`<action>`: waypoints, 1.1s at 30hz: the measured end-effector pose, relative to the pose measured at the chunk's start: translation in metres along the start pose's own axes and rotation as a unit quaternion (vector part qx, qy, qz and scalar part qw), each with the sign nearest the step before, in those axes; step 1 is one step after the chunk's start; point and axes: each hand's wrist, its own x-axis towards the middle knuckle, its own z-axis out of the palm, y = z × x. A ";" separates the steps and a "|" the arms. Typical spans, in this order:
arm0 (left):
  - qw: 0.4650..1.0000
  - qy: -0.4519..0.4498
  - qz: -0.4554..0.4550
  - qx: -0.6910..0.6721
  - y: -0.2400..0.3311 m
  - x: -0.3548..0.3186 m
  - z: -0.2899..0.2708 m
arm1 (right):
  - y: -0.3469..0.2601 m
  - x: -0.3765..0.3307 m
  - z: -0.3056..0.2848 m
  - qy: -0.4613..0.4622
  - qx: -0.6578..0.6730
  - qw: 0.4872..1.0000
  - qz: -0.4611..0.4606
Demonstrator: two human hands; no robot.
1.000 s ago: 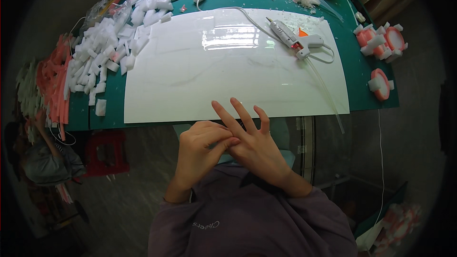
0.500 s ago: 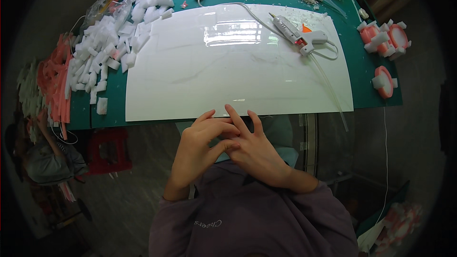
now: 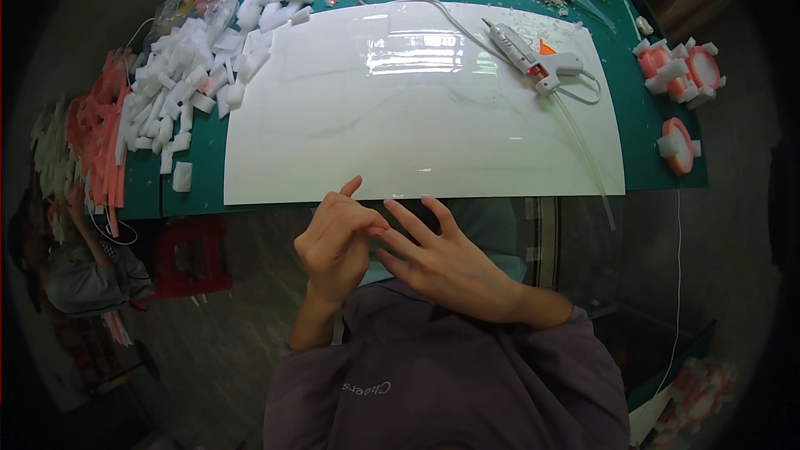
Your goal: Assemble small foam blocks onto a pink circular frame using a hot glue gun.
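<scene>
In front of the board's near edge, my left hand [image 3: 335,242] is half curled, its fingertips closed round the tip of a finger of my right hand. My right hand [image 3: 454,271] lies palm down with its fingers spread and nothing in them. Beyond both hands stretches a glossy white board [image 3: 333,133] with faint grey veining. A white hot glue gun [image 3: 533,62] rests on its far right part, a clear glue stick [image 3: 583,154] trailing from its back toward the near edge.
White foam blocks [image 3: 179,87] are heaped on the left of the green table [image 3: 200,200], beside pink foam strips [image 3: 98,137]. Pink rings with white foam blocks [image 3: 679,67] sit at the right. A red stool [image 3: 193,258] and another person [image 3: 87,275] are at the left.
My hands have drawn apart from their overlapped pose. The left has shifted slightly left and now touches only a fingertip of the right. The view has shifted a little.
</scene>
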 end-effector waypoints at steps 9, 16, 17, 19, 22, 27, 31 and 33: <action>0.969 0.148 -0.124 -0.153 -0.014 0.000 -0.020 | 0.002 -0.008 0.000 -0.030 0.054 0.994 -0.091; 0.948 0.248 -0.137 -0.147 -0.023 0.004 -0.046 | -0.002 -0.010 -0.003 -0.081 0.016 0.989 -0.120; 0.963 0.186 -0.139 -0.139 -0.019 0.003 -0.048 | -0.002 -0.010 -0.003 -0.085 0.007 0.988 -0.130; 0.978 -0.073 -0.130 -0.145 -0.005 0.010 -0.039 | -0.003 -0.011 -0.003 -0.077 0.009 0.988 -0.132; 0.954 -0.274 -0.059 -0.104 0.004 0.005 -0.019 | -0.005 -0.013 -0.005 -0.056 0.014 0.987 -0.151; 0.952 -0.276 0.019 -0.129 0.000 0.002 -0.012 | -0.007 -0.009 -0.016 -0.039 0.022 0.985 -0.168; 0.975 -0.191 0.049 -0.101 0.000 -0.005 -0.006 | -0.007 -0.009 -0.016 -0.025 0.050 0.984 -0.169; 0.980 -0.174 0.043 -0.081 0.003 -0.007 -0.003 | -0.007 -0.009 -0.014 -0.010 0.051 0.985 -0.164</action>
